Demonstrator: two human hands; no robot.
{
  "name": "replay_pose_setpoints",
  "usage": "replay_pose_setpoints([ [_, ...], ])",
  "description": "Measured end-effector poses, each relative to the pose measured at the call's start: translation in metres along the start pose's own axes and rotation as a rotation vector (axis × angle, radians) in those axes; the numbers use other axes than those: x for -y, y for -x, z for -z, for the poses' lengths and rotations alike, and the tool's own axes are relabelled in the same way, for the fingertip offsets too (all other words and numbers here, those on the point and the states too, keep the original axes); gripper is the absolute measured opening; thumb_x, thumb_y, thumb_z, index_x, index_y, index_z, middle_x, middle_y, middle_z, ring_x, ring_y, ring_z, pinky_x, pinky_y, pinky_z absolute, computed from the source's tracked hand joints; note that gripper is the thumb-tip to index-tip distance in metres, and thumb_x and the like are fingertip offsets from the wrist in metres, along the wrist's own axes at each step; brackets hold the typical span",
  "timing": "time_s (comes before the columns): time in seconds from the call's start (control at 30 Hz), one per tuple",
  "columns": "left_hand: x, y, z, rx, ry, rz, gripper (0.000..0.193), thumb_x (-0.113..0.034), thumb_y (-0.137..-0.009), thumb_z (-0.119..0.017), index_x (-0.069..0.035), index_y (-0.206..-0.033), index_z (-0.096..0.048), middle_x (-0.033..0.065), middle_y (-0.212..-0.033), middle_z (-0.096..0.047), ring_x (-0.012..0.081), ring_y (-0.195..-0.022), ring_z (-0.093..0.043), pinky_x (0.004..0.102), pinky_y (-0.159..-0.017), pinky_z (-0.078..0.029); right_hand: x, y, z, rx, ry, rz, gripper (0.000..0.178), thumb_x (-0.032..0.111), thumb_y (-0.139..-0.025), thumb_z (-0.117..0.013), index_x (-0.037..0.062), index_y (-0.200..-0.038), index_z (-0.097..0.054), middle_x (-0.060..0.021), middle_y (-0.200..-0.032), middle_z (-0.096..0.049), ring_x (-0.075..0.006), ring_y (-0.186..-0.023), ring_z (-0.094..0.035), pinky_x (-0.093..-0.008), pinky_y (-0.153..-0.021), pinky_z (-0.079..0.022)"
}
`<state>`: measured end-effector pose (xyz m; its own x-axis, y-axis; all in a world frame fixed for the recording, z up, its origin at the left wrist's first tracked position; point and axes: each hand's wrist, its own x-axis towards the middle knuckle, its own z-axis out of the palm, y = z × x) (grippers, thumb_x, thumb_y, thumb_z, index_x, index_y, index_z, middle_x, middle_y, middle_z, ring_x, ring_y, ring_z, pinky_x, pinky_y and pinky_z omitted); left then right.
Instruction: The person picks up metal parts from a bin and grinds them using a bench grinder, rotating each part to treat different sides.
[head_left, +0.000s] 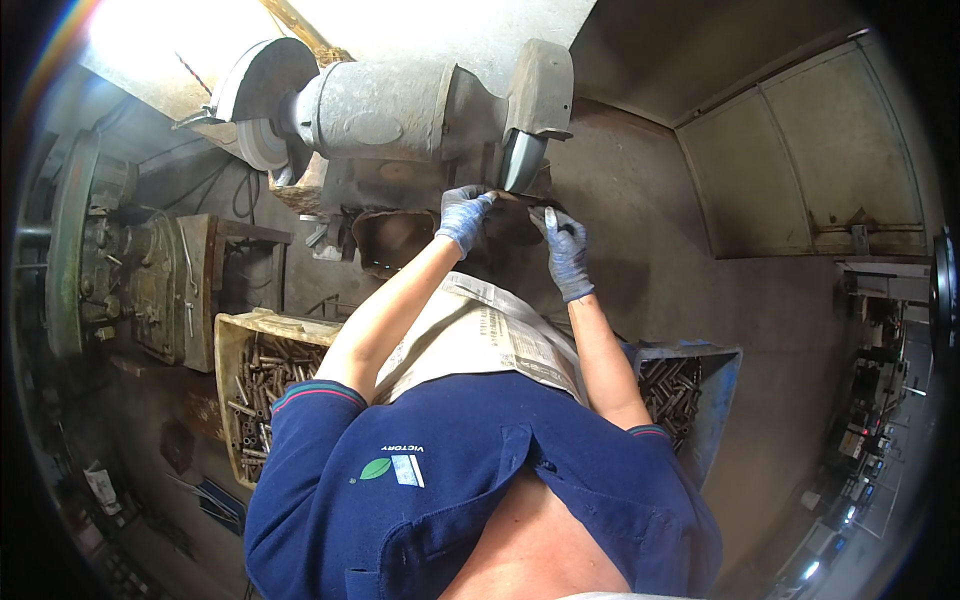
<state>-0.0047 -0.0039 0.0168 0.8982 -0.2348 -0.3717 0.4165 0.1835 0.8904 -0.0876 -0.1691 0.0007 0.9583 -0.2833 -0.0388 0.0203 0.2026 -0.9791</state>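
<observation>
Both my hands wear blue-grey work gloves and reach forward to a grey bench grinder (380, 110). My left hand (464, 217) is closed in a pinch just below the grinder's right wheel (524, 162). A little to the right, my right hand (565, 250) is also closed, with thumb and forefinger pinched together. Between the fingertips runs a thin, dark, rod-like piece (512, 197), held against or very near the wheel's lower edge; whether it touches cannot be made out. A metal guard (545, 85) covers the top of this wheel.
A yellowish bin (229, 400) of short metal rods stands by my left arm, a blue bin (722, 400) of similar pieces by my right. Newspaper (500, 325) covers my lap. The grinder's pale left wheel (262, 145) is exposed below its guard. A green machine (140, 280) stands left.
</observation>
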Motion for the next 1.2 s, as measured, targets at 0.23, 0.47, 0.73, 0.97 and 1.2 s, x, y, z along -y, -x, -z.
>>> replay_pose_setpoints([
  [0.23,-0.019,0.008,0.020,-0.073,-0.061,-0.034,0.011,-0.005,-0.084,-0.061,0.003,-0.089,-0.067,0.0039,-0.077,-0.065,0.0094,-0.065,-0.057,0.0241,-0.062,-0.049,-0.010,-0.003,-0.027,0.034,-0.037,0.012,0.027,0.016,-0.092,-0.054,-0.0052,-0.108,-0.060,-0.0152,-0.105,-0.063,-0.0232,-0.098,-0.061,-0.0366,-0.093,-0.048],
  [0.47,-0.002,-0.007,0.045,-0.067,-0.028,-0.091,0.012,-0.006,-0.084,-0.062,0.003,-0.091,-0.066,0.0037,-0.080,-0.066,0.0083,-0.071,-0.057,0.0223,-0.068,-0.047,-0.017,-0.005,-0.044,0.018,-0.049,0.016,0.026,0.012,-0.092,-0.053,-0.0065,-0.109,-0.059,-0.0146,-0.107,-0.062,-0.0228,-0.099,-0.061,-0.0359,-0.095,-0.046],
  [0.73,-0.020,0.044,0.040,0.125,0.095,-0.188,0.014,-0.004,-0.085,-0.061,0.005,-0.096,-0.063,0.0092,-0.085,-0.066,0.0145,-0.075,-0.063,0.0263,-0.071,-0.051,0.042,0.047,-0.043,0.060,0.585,0.628,0.035,0.010,-0.076,-0.068,0.0024,-0.110,-0.063,-0.0182,-0.118,-0.057,-0.0307,-0.111,-0.055,-0.0354,-0.095,-0.043],
  [0.97,-0.042,0.070,0.019,0.302,0.108,-0.200,0.017,-0.003,-0.085,-0.061,0.007,-0.099,-0.063,0.0111,-0.088,-0.067,0.0161,-0.077,-0.064,0.0282,-0.072,-0.054,0.081,0.078,-0.028,0.041,0.794,0.806,0.050,0.025,-0.072,-0.075,0.0003,-0.113,-0.061,-0.0210,-0.119,-0.056,-0.0343,-0.112,-0.055,-0.0382,-0.093,-0.045],
  [1.2,-0.034,0.061,0.020,0.340,-0.255,-0.247,0.019,-0.010,-0.083,-0.064,0.003,-0.097,-0.065,0.0041,-0.086,-0.066,0.0080,-0.075,-0.056,0.0227,-0.069,-0.046,0.091,0.106,-0.011,-0.035,0.871,0.777,0.051,0.021,-0.071,-0.073,0.0014,-0.116,-0.059,-0.0203,-0.121,-0.054,-0.0345,-0.113,-0.053,-0.0395,-0.096,-0.044],
])
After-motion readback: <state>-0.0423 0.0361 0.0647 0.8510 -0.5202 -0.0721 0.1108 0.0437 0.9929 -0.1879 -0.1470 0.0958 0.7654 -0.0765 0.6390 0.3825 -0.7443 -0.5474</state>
